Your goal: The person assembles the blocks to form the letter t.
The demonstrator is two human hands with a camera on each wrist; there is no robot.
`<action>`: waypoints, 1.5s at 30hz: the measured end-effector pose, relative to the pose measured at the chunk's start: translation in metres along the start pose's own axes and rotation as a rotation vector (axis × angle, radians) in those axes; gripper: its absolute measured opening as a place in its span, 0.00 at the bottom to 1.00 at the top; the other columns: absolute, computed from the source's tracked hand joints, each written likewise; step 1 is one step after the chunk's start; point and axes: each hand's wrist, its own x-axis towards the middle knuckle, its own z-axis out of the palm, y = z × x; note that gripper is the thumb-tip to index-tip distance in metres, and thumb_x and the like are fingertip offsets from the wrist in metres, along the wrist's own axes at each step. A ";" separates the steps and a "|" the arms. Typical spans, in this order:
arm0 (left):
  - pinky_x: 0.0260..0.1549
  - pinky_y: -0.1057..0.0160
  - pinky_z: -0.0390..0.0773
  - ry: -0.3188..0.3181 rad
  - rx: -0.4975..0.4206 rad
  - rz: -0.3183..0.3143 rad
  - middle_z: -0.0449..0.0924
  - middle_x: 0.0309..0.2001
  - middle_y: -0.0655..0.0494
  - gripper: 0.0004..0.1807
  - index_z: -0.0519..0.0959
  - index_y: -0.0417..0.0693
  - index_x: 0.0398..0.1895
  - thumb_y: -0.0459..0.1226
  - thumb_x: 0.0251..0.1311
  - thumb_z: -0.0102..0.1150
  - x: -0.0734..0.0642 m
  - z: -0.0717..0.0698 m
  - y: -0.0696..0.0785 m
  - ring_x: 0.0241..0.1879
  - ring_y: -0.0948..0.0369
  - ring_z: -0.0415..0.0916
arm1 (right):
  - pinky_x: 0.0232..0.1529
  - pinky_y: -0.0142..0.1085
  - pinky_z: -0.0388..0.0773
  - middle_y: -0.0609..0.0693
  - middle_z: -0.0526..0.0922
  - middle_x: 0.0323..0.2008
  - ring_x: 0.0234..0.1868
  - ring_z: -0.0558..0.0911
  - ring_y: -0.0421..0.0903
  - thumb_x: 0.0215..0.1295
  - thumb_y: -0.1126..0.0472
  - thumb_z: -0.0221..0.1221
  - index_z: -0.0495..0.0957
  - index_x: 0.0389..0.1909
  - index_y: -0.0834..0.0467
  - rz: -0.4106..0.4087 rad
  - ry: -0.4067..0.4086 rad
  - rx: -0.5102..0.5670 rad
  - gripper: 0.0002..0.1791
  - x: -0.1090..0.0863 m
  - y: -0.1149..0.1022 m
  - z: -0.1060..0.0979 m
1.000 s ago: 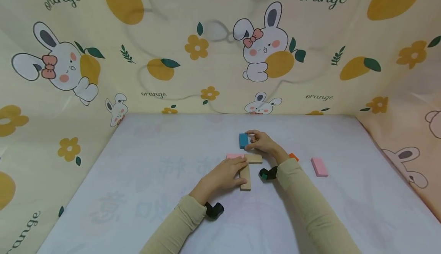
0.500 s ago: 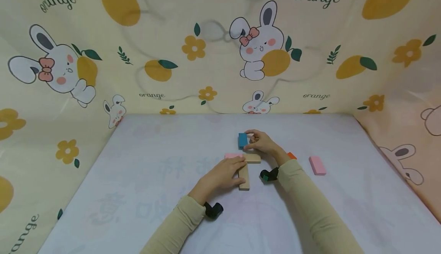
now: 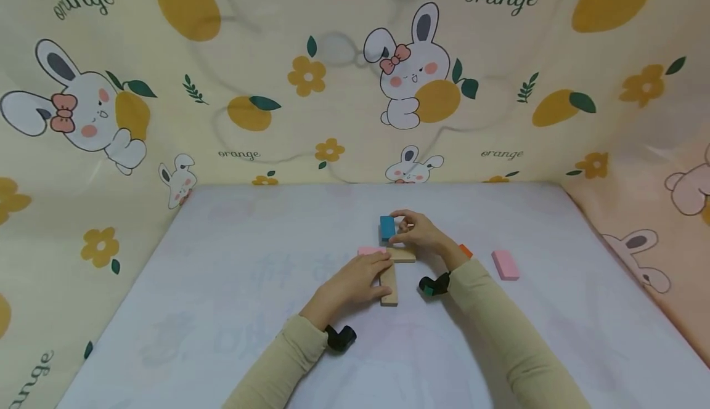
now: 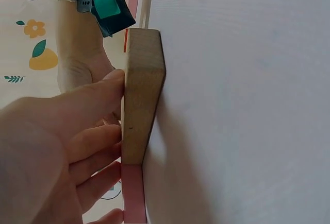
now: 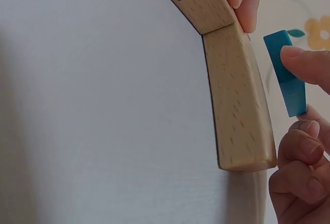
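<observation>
My right hand (image 3: 418, 230) pinches a blue block (image 3: 387, 228) between thumb and index finger, its other fingers curled beside it. The blue block is just behind two plain wooden blocks in the head view. One wooden block (image 3: 389, 292) points toward me; the other wooden block (image 3: 403, 255) lies crosswise at its far end. A pink block (image 3: 370, 251) continues the crosswise row to the left. My left hand (image 3: 357, 278) rests on these blocks. In the left wrist view its thumb and extended fingertips touch the wooden block (image 4: 139, 100) and the pink block (image 4: 134, 193).
Another pink block (image 3: 505, 265) lies to the right on the white table (image 3: 222, 242). An orange block (image 3: 466, 251) shows partly behind my right wrist. A printed cloth (image 3: 333, 107) with rabbits and oranges rises behind the table's far edge.
The head view has turned a little to the right, so everything appears slightly farther left. Both hands keep the same hold, and the blocks keep nearly the same places.
</observation>
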 end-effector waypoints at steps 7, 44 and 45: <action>0.74 0.57 0.61 0.015 -0.002 0.008 0.61 0.74 0.52 0.34 0.65 0.46 0.70 0.51 0.65 0.55 -0.004 0.000 -0.001 0.74 0.57 0.59 | 0.33 0.29 0.66 0.44 0.65 0.27 0.29 0.67 0.38 0.52 0.64 0.70 0.68 0.62 0.61 0.017 -0.003 0.005 0.35 0.000 -0.001 0.004; 0.73 0.56 0.61 0.005 0.032 0.029 0.62 0.73 0.52 0.33 0.65 0.46 0.70 0.50 0.65 0.55 -0.003 -0.001 -0.003 0.74 0.58 0.59 | 0.27 0.27 0.61 0.43 0.64 0.24 0.25 0.64 0.37 0.53 0.60 0.69 0.70 0.62 0.61 0.031 -0.005 -0.050 0.34 0.000 0.004 0.009; 0.73 0.56 0.61 0.007 0.032 0.031 0.62 0.73 0.52 0.33 0.65 0.46 0.70 0.50 0.65 0.55 -0.003 -0.001 -0.003 0.74 0.57 0.59 | 0.28 0.27 0.61 0.43 0.64 0.23 0.25 0.64 0.37 0.53 0.60 0.69 0.70 0.62 0.61 0.029 -0.009 -0.054 0.34 0.000 0.004 0.009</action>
